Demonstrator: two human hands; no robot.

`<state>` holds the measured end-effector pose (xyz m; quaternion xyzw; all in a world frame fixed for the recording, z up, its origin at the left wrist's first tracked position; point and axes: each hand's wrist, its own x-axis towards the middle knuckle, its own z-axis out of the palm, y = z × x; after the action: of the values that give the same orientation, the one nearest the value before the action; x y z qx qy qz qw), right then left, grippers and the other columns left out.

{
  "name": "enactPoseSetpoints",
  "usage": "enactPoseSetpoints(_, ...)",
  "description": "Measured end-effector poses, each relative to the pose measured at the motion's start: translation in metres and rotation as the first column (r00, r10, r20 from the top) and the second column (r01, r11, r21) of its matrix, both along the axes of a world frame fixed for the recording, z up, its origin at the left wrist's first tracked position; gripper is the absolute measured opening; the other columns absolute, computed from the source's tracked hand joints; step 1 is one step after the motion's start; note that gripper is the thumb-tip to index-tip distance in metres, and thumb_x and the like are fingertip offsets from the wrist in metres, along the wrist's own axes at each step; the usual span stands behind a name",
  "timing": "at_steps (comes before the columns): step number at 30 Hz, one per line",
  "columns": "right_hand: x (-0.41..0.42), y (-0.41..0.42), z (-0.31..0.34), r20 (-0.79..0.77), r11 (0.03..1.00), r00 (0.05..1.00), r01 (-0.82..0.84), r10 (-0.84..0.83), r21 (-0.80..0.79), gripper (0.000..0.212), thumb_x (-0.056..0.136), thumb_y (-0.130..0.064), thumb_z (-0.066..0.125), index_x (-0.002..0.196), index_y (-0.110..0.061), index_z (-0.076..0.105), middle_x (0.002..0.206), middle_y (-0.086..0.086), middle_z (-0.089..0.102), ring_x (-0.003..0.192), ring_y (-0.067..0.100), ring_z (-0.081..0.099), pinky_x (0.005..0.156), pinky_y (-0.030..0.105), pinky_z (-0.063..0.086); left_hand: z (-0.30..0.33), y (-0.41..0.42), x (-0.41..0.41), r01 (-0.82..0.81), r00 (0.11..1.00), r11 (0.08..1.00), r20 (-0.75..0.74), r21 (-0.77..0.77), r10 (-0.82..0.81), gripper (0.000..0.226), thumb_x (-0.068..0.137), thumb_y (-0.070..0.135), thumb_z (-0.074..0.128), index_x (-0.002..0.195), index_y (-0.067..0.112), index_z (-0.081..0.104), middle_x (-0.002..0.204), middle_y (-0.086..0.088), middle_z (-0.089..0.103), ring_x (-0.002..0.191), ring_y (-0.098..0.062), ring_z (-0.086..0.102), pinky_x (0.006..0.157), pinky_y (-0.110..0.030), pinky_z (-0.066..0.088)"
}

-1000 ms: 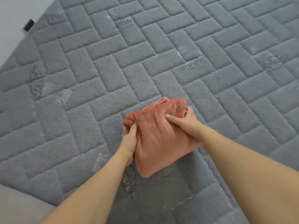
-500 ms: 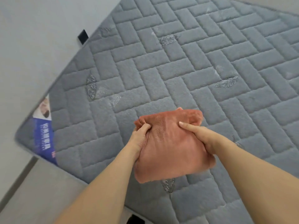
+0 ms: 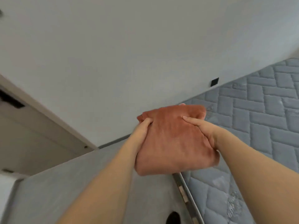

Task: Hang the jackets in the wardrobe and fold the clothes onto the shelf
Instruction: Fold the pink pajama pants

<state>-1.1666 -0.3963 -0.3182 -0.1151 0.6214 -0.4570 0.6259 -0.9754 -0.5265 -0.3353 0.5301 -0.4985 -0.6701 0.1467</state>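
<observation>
A folded rust-orange garment [image 3: 171, 141] is held up in the air between both hands, off the mattress. My left hand [image 3: 142, 130] grips its left edge with the thumb on top and the fingers hidden underneath. My right hand [image 3: 202, 131] grips the right side, thumb laid across the top of the cloth. The bundle hangs over the gap between the floor and the mattress edge. A pale wardrobe panel [image 3: 40, 123] shows at the left; its inside is out of view.
The grey quilted mattress [image 3: 258, 118] lies at the right, its edge running down to the bottom. A plain white wall [image 3: 129, 54] fills the top. Grey floor [image 3: 72, 191] lies below my arms, with a small black patch [image 3: 214, 81] on the wall.
The garment has been lifted off the mattress, still held by both hands. The view has swung left, from the mattress towards the wall and the wardrobe panel.
</observation>
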Motion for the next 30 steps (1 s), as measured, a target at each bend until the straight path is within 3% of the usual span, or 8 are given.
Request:
enactPoseSetpoints(4,0.104,-0.059,0.072,-0.064,0.967,0.97,-0.238,0.233,-0.093,0.044,0.084,-0.049,0.068,0.108,-0.011,0.071,0.098,0.014,0.075,0.081,0.027,0.074,0.07,0.034,0.052,0.083,-0.008,0.133,-0.195,0.98,0.978,-0.043,-0.067,0.193,0.028,0.089,0.039,0.058,0.095,0.016,0.072,0.084,-0.008,0.072,0.074,-0.022,0.069,0.07,-0.029,0.052)
enactPoseSetpoints(7,0.199,-0.09,0.116,-0.105,0.891,0.903,-0.428,0.416,-0.152,0.041,0.086,-0.047,0.067,0.104,-0.012,0.071,0.095,0.013,0.076,0.078,0.025,0.075,0.068,0.033,0.052,0.127,0.008,0.241,-0.383,0.923,0.919,-0.078,-0.097,0.377,0.04,0.088,0.048,0.06,0.104,0.014,0.073,0.097,-0.008,0.074,0.088,-0.023,0.071,0.083,-0.034,0.055)
enactPoseSetpoints(11,0.33,-0.106,0.163,-0.208,0.726,0.762,-0.648,0.613,-0.231,0.044,0.082,-0.045,0.072,0.11,-0.011,0.07,0.097,0.011,0.076,0.083,0.025,0.074,0.068,0.032,0.054,0.17,0.06,0.373,-0.652,0.755,0.75,-0.19,-0.114,0.628,0.079,0.068,0.074,0.072,0.123,0.018,0.069,0.117,-0.01,0.072,0.108,-0.027,0.069,0.102,-0.043,0.05)
enactPoseSetpoints(13,0.394,-0.101,0.183,-0.309,0.637,0.687,-0.726,0.658,-0.259,0.047,0.077,-0.046,0.077,0.109,-0.013,0.069,0.095,0.008,0.076,0.084,0.024,0.074,0.067,0.032,0.054,0.188,0.101,0.422,-0.767,0.64,0.624,-0.233,-0.146,0.732,0.072,0.072,0.071,0.071,0.12,0.017,0.07,0.112,-0.008,0.074,0.103,-0.026,0.071,0.098,-0.043,0.052)
enactPoseSetpoints(15,0.454,-0.09,0.201,-0.388,0.519,0.578,-0.816,0.718,-0.255,0.048,0.074,-0.048,0.079,0.108,-0.015,0.069,0.094,0.006,0.076,0.083,0.022,0.074,0.067,0.032,0.052,0.194,0.142,0.465,-0.872,0.489,0.459,-0.246,-0.171,0.837,0.062,0.077,0.064,0.071,0.116,0.016,0.071,0.105,-0.006,0.076,0.096,-0.024,0.073,0.094,-0.043,0.055)
enactPoseSetpoints(22,0.639,0.021,0.247,-0.447,-0.086,-0.055,-0.995,0.893,-0.048,0.038,0.087,-0.049,0.066,0.096,-0.013,0.07,0.08,0.008,0.076,0.076,0.023,0.07,0.065,0.03,0.048,0.215,0.334,0.567,-0.992,0.088,0.061,-0.258,-0.111,0.962,0.041,0.094,0.05,0.06,0.115,0.017,0.073,0.106,-0.009,0.075,0.094,-0.024,0.073,0.079,-0.032,0.058)
enactPoseSetpoints(26,0.719,0.117,0.26,-0.457,-0.331,-0.257,-0.939,0.852,-0.089,0.047,0.086,-0.054,0.066,0.105,-0.012,0.072,0.089,0.008,0.077,0.081,0.024,0.073,0.077,0.032,0.055,0.24,0.457,0.613,-0.959,-0.155,-0.199,-0.21,-0.204,0.965,0.034,0.101,0.033,0.052,0.122,0.013,0.068,0.111,-0.012,0.073,0.098,-0.027,0.07,0.071,-0.029,0.057)
enactPoseSetpoints(30,0.782,0.197,0.283,-0.407,-0.451,-0.345,-0.87,0.845,-0.198,0.04,0.092,-0.047,0.062,0.107,-0.011,0.072,0.085,0.007,0.076,0.072,0.02,0.073,0.06,0.027,0.054,0.277,0.548,0.65,-0.891,-0.32,-0.34,-0.114,-0.302,0.94,0.034,0.097,0.033,0.054,0.12,0.013,0.069,0.103,-0.013,0.075,0.099,-0.031,0.071,0.091,-0.043,0.055)
